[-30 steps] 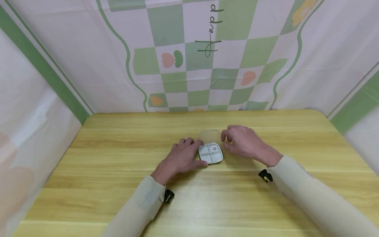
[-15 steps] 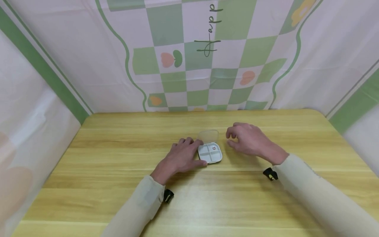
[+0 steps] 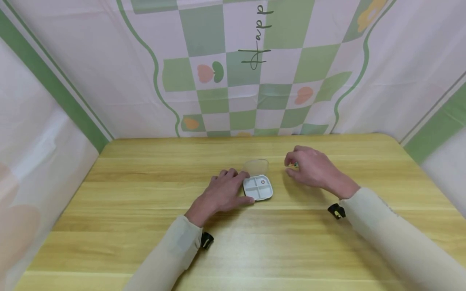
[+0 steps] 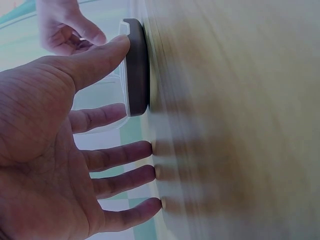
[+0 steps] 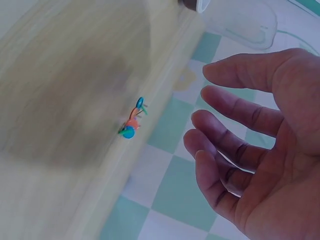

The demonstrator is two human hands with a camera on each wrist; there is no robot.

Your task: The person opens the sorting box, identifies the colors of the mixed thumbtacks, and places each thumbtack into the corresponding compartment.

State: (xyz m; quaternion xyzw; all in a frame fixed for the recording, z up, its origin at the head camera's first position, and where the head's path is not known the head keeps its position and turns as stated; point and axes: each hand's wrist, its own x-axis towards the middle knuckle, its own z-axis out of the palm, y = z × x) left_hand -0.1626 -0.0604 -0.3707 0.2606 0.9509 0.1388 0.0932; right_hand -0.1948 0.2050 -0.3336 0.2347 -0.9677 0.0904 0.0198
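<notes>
A small white pill box (image 3: pixel 252 184) with divided compartments lies on the table, its clear lid (image 3: pixel 256 166) swung back. In its far right compartment sits a tiny round reddish item (image 3: pixel 263 182). My left hand (image 3: pixel 225 194) grips the box by its edges, thumb at the near side and index finger at the far left corner; the other fingertips (image 4: pixel 145 149) rest on the table. To the right of the box hovers my right hand (image 3: pixel 312 166), fingers loosely bent, nothing between them. Below it lies a little cluster of coloured thumbtacks (image 5: pixel 131 122), blue, orange and green, partly hidden in the head view.
The wooden table (image 3: pixel 145 178) ends at a green-and-white checked cloth (image 3: pixel 244 97) hanging behind it. More cloth hangs at the left and right sides. Each sleeve cuff has a black strap buckle (image 3: pixel 206 241) under it.
My right hand has drawn back from beside the pill box, moving right and slightly away, over the thumbtacks, which now show under its fingers. My left hand stays on the box.
</notes>
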